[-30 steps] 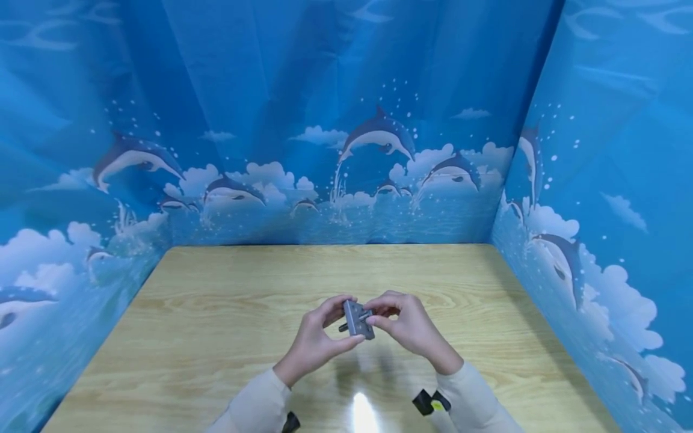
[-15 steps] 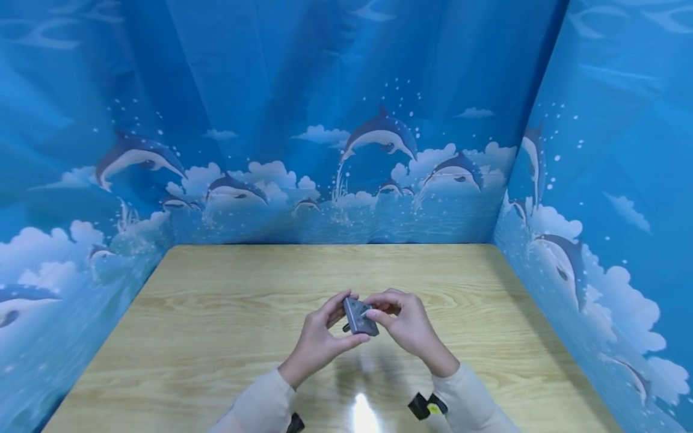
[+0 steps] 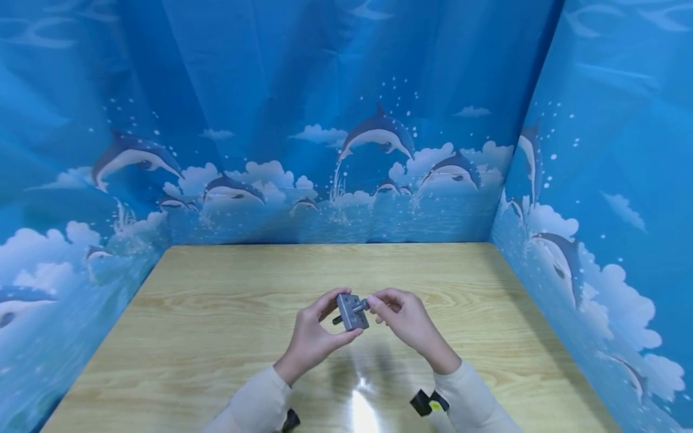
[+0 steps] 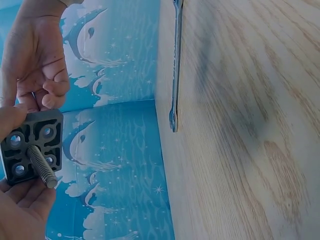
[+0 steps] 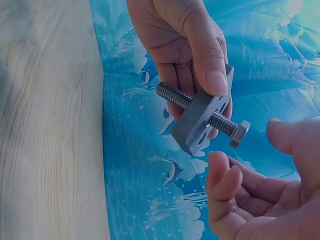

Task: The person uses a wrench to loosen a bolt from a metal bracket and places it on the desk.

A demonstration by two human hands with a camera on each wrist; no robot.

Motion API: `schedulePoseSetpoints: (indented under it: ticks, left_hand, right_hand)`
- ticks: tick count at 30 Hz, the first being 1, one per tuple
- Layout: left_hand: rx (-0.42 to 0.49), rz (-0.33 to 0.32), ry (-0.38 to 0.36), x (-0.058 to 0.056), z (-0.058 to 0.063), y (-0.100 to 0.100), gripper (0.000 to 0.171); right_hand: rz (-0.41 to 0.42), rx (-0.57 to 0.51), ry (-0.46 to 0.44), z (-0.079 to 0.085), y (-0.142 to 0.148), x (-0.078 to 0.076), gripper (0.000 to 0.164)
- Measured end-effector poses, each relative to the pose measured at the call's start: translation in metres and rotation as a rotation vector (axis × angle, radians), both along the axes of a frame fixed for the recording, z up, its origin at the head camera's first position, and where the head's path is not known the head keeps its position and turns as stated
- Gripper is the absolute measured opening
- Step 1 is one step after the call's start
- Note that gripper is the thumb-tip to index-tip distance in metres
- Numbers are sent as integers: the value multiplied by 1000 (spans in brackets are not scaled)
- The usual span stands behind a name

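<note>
Hands: 2, left hand (image 3: 313, 337) and right hand (image 3: 409, 320). Grey plate (image 5: 196, 120): 1. Holes (image 4: 48, 131) near plate corners: 4. Bolt (image 5: 223, 123): 1, through the plate. Wrench (image 4: 175, 65): 1, on the table (image 3: 227, 300). Tables: 1. Sleeves (image 3: 476, 400): 2. Black wrist gadgets (image 3: 419, 403): 2, one per arm. Cloth walls (image 3: 243, 72): 3 (left, far, right). Dolphins (image 3: 377, 128) on cloth: several, smallest ones too tiny for a sure count.

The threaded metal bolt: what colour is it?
The bolt is silvery grey, clearest in the right wrist view.
</note>
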State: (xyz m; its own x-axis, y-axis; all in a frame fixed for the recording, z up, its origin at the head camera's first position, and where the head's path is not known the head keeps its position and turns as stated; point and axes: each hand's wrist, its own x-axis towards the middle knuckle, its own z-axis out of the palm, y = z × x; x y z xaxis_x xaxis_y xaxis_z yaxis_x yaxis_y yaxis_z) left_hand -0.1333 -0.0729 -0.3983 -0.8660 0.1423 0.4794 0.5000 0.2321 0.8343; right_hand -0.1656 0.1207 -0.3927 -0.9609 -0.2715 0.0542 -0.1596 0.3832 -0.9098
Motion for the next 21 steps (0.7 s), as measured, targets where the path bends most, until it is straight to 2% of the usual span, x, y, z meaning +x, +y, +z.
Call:
schedulePoseSetpoints:
  ticks: [6,13,16,21]
  left_hand:
    - [-3,-6,9,0,0,0,71]
    - [26,1,-42,0,1,0,70]
    - [26,-1,-73,1,1,-1,71]
    - [16,-15,-85,1,1,-1,72]
  right_hand:
    - [23,52,-11,-1,-4,-1,33]
    - [121,55,130,4,0,-3,24]
    - [173,65,190,4,4,-4,26]
    - [220,69,205,5,7,-6,30]
